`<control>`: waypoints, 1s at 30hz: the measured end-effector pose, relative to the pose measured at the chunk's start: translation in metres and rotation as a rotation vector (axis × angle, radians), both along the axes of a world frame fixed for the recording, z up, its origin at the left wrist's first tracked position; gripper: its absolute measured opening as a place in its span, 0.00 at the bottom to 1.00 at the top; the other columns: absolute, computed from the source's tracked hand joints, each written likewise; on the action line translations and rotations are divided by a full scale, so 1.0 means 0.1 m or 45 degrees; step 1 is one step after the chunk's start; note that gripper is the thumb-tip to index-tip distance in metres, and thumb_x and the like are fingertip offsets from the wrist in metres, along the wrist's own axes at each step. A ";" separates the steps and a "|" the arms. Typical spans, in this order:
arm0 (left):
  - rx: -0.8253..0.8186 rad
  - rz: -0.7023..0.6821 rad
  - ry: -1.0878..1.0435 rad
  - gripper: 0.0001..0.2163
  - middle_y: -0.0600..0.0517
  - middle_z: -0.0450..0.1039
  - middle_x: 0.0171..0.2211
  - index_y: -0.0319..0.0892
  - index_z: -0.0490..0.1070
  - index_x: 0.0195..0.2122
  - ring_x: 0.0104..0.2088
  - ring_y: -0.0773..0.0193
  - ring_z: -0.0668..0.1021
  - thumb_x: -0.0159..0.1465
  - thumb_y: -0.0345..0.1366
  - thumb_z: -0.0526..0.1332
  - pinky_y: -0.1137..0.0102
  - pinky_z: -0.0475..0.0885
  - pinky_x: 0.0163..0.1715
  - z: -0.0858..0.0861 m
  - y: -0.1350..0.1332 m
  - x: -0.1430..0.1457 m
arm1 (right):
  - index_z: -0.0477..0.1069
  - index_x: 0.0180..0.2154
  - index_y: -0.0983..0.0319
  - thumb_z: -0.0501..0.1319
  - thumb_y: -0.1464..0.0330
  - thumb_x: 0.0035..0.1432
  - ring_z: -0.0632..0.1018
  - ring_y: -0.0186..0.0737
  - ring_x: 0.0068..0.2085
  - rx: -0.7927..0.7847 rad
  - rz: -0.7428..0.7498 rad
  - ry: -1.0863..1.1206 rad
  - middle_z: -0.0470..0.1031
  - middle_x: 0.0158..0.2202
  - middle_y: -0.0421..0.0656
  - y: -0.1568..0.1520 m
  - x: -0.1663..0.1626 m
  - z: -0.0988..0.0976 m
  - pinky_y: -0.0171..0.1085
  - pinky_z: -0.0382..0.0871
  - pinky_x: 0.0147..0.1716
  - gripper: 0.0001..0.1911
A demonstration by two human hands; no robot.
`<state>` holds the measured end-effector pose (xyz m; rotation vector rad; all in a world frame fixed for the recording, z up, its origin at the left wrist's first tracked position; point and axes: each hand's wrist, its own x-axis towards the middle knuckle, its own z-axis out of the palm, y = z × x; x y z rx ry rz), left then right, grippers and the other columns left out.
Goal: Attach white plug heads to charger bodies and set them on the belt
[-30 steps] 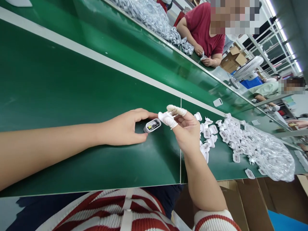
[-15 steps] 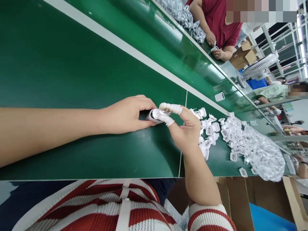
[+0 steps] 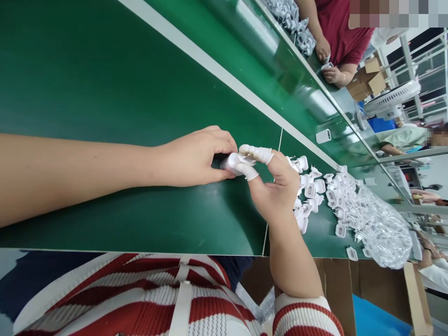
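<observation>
The left hand (image 3: 198,157) lies at the bench (image 3: 105,93), its green surface bare around the forearm, and its grip is closed about a white oval plastic casing (image 3: 228,163), thumb on the near side and fingers on the far side. The right hand (image 3: 275,189), with white rubber finger cots (image 3: 262,154) over thumb and forefinger, has its grip pinching a white plastic plug piece with metal pins (image 3: 248,160). The plug piece meets the open end of the casing; how far it is seated is hidden by the fingers. Just beyond the right hand lie loose white plug pieces (image 3: 310,189), and farther right a larger heap beside a clear plastic bag (image 3: 388,233). Another white casing (image 3: 323,136) lies apart, beyond the pale strip (image 3: 210,65). Across the bench, a co-worker in a red top (image 3: 350,42) holds a small white part.
</observation>
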<state>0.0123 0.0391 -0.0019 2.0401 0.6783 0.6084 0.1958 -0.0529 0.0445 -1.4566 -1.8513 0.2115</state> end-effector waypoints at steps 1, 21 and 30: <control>-0.005 0.002 0.002 0.16 0.50 0.78 0.46 0.48 0.80 0.41 0.56 0.46 0.75 0.61 0.54 0.65 0.52 0.68 0.60 0.00 0.00 0.00 | 0.82 0.46 0.50 0.68 0.64 0.66 0.83 0.46 0.43 -0.005 -0.009 -0.043 0.86 0.44 0.41 0.00 -0.01 0.01 0.49 0.78 0.49 0.07; 0.064 0.008 -0.008 0.17 0.50 0.79 0.43 0.48 0.79 0.39 0.53 0.47 0.76 0.61 0.54 0.64 0.55 0.69 0.58 0.01 -0.02 0.01 | 0.78 0.46 0.54 0.61 0.70 0.65 0.80 0.45 0.42 0.008 -0.054 -0.345 0.82 0.39 0.42 0.02 -0.01 -0.06 0.52 0.67 0.65 0.10; 0.170 0.096 0.055 0.19 0.48 0.79 0.36 0.46 0.77 0.36 0.42 0.50 0.78 0.60 0.57 0.63 0.58 0.74 0.48 0.00 -0.11 0.05 | 0.78 0.39 0.56 0.62 0.77 0.57 0.80 0.42 0.46 -0.105 -0.166 -0.381 0.82 0.40 0.40 0.00 -0.04 -0.16 0.46 0.62 0.69 0.12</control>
